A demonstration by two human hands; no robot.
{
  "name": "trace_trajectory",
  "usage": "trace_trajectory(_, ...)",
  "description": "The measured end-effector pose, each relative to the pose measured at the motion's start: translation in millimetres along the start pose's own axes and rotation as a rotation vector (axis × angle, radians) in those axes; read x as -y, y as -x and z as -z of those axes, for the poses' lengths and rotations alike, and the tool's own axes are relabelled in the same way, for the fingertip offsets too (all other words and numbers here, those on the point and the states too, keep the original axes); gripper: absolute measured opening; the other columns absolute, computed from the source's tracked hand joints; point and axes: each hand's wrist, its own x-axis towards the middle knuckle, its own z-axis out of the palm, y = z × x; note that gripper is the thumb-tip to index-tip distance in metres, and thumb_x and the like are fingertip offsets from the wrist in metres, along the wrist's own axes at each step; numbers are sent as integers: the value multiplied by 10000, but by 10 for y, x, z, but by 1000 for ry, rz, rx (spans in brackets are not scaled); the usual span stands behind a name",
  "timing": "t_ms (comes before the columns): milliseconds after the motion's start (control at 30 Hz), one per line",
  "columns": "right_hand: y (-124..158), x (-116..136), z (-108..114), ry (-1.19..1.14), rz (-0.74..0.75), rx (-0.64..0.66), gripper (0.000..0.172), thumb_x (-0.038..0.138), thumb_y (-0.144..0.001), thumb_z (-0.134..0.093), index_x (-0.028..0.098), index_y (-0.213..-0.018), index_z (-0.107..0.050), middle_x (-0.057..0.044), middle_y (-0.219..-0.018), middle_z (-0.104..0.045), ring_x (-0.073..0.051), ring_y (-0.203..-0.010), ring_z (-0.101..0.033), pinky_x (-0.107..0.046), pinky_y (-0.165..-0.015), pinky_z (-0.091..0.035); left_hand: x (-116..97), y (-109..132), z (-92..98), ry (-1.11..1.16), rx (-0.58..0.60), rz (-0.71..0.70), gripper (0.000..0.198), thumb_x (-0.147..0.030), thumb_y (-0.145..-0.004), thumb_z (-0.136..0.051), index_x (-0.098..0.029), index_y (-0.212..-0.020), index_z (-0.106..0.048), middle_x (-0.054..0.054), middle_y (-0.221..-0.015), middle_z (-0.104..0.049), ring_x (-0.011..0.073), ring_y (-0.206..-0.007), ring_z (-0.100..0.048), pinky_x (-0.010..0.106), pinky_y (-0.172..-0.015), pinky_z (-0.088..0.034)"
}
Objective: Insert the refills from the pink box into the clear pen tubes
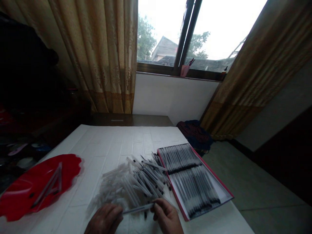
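a slim, translucent plastic pen (138, 208) is held just before the loose pile, its long axis running sideways between the hands: one end gripped by the left hand (105, 217), the other pinched by the right hand (167, 215), nearer the red-edged rectangular box (222, 191).

L hand (105, 218) — bare, R hand (167, 215) — bare, fine details blurry

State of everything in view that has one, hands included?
Left hand: closed on one end of a pen
Right hand: closed near its other end
Box: open, two rows of pens inside
Pen heap: loose, spread on the tabletop
Red dish: a few pieces lying in it
Curtains: drawn apart
Pink cup: upright
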Motion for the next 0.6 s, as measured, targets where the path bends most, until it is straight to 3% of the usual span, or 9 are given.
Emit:
trace_trajectory(233,-11,18,0,-2,-13,-28,471,624,-653,-724,163,-752,-726,-33,-584,-679,-139,-475,-558,-250,-486,-439,22,21,-23,-83,-18,-17,318,-495,-942,-431,-258,-1033,-621,-14,-815,-745,120,-714,-720,177,-680,-571)
trace_trajectory(400,-10,29,-7,-6,-22,-29,479,631,-646,-724,161,-740,-724,-30,-577,-669,-136,-474,-554,-244,-479,-431,10,-2,-25,-57,-29,-25,252,-405,-973,-407,-258,-966,-612,-22,-753,-725,108,-679,-711,179,-669,-568)
trace_trajectory(600,-10,14,-2,-23,-41,-42,506,641,-625,-732,154,-760,-725,-36,-578,-673,-143,-476,-555,-250,-478,-431,-1,-29,-6,-61,19,-18,300,-430,-978,-380,-259,-984,-626,-14,-783,-729,104,-699,-710,166,-665,-564)
